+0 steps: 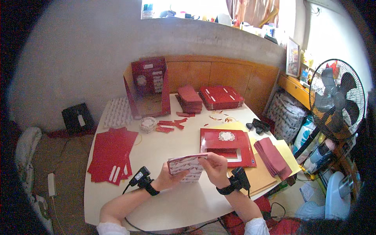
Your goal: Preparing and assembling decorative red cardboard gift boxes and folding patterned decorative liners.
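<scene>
A small stack of patterned white-and-grey paper pieces with a dark red edge (pixel 188 168) is held upright above the near part of the white table. My left hand (pixel 171 177) grips its left side, thumb across the front. At its upper right corner, my right hand (pixel 216 167) pinches the edge between thumb and fingers. Just beyond my right hand lies a red printed sheet (pixel 212 136) with a white ornament and a window-like cut-out. Red card sheets (pixel 110 151) lie fanned out to the left. Small red strips (pixel 166 123) are scattered beside a pile of round white labels (pixel 147 124).
A tall open red box (pixel 168 101) stands at the back left. Stacks of red cards (pixel 189 98) and red printed pieces (pixel 222 97) sit beside it. Dark red envelopes (pixel 271 155) rest on yellow paper (pixel 283 147) at right. A fan (pixel 337 97) stands beyond the table.
</scene>
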Demonstrator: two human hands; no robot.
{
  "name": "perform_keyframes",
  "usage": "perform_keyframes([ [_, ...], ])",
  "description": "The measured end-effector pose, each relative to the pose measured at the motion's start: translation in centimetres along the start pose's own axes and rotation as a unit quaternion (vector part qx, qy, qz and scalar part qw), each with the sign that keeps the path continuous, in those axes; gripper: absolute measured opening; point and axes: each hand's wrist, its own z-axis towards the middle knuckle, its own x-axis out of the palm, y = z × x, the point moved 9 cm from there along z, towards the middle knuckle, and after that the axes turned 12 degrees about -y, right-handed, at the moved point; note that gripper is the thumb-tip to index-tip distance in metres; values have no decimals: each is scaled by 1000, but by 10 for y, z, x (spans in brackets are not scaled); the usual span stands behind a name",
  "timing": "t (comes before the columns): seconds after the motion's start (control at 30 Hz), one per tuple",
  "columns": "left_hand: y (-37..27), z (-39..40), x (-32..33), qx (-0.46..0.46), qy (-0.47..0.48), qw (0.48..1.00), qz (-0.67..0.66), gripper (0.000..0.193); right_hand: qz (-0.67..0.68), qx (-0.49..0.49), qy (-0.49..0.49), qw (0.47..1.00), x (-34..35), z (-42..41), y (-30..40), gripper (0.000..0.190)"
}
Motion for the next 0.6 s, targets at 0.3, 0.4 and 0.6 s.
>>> perform_keyframes([
  [0.3, 3, 1, 4, -40, 33, 998, -32, 35, 87, 26, 59, 994, 20, -13, -22, 26],
  [0.4, 12, 2, 5, -64, 48, 996, -31, 36, 59, 28, 45, 997, 18, -13, -26, 25],
  [0.6, 11, 3, 5, -68, 48, 996, -44, 32, 30, 40, 60, 997, 16, -10, -19, 21],
])
